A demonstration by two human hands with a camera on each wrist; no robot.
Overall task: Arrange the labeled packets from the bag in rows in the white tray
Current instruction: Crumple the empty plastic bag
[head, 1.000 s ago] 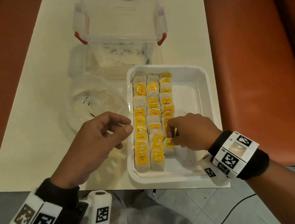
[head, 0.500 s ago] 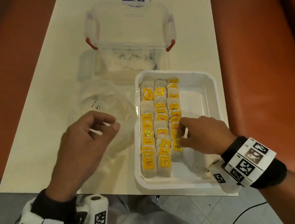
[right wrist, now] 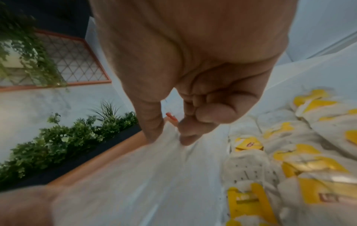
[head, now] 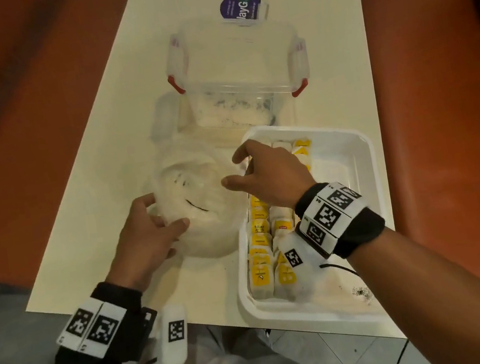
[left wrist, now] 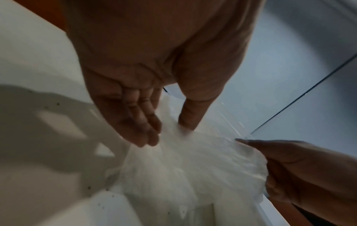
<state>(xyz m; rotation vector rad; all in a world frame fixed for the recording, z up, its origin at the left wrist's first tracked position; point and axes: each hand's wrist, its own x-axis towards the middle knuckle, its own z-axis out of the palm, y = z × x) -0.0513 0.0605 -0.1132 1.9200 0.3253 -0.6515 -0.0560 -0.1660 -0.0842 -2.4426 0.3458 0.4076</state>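
A crumpled clear plastic bag lies on the cream table, left of the white tray. Three rows of yellow-labeled packets fill the tray's left half; the right wrist view shows these packets close up. My left hand holds the bag's left edge between thumb and fingers, and the left wrist view shows that hand pressed into the film. My right hand reaches across the tray's left rim and pinches the bag with thumb and forefinger. I cannot make out any packets inside the bag.
A clear lidded container with red clips stands just behind the tray, a purple-labeled card beyond it. An orange seat runs along the table's right side. The tray overhangs the table's near edge.
My right hand left the third packet row and moved forward and left to the bag. My left hand moved forward and took hold of the bag's left edge.
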